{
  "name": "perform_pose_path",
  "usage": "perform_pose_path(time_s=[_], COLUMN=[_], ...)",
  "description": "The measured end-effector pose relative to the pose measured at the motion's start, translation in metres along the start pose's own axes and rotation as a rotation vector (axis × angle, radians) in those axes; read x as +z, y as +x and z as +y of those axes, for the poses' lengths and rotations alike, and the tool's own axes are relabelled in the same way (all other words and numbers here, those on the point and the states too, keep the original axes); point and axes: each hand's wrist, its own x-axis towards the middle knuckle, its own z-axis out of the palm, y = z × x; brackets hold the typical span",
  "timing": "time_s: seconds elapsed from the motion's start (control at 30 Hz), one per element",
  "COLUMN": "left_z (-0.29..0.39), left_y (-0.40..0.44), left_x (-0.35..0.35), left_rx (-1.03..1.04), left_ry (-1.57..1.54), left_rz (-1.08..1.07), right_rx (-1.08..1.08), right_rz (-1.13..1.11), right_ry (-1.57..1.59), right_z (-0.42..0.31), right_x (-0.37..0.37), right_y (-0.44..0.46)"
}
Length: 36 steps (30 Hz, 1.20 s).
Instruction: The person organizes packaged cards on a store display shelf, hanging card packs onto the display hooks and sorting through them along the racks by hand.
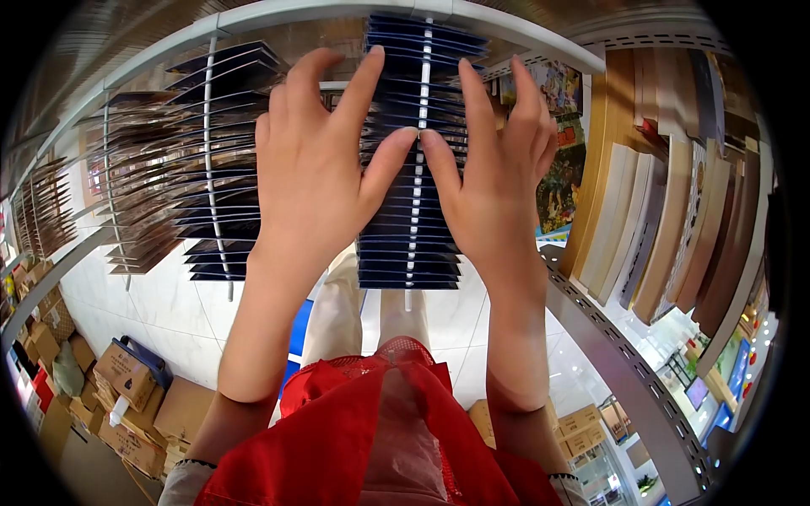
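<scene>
Straight ahead, a row of dark blue flat packets point(392, 244) hangs on a white metal hook rod point(412, 223) that runs through their middle. Over the packets' left side lies my left hand point(316, 148), fingers spread and thumb pointing in toward the rod. My right hand point(494, 164) is on the other side, fingers apart, its thumb tip close to the left thumb tip. Both hands rest at or just above the packet edges; whether they press on them I cannot tell. Neither hand has anything between its fingers.
More packets point(224, 181) hang on rods to the left, with brownish ones point(139, 185) beyond. A curved-looking white rail point(321, 15) crosses the top. At right, upright books point(666, 219) fill a shelf beside a slotted metal post point(624, 363). Cardboard boxes point(126, 375) sit lower left.
</scene>
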Motion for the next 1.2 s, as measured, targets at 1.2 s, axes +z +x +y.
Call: perform_pose_path(time_s=[1.2], left_z=[0.002], left_y=[0.017], left_x=[0.008], left_rx=[0.032], left_ry=[0.057], left_rz=[0.074], right_rx=[0.048], right_rz=[-0.037], right_ry=[-0.037], right_z=[-0.004], right_x=[-0.001], right_y=[0.019])
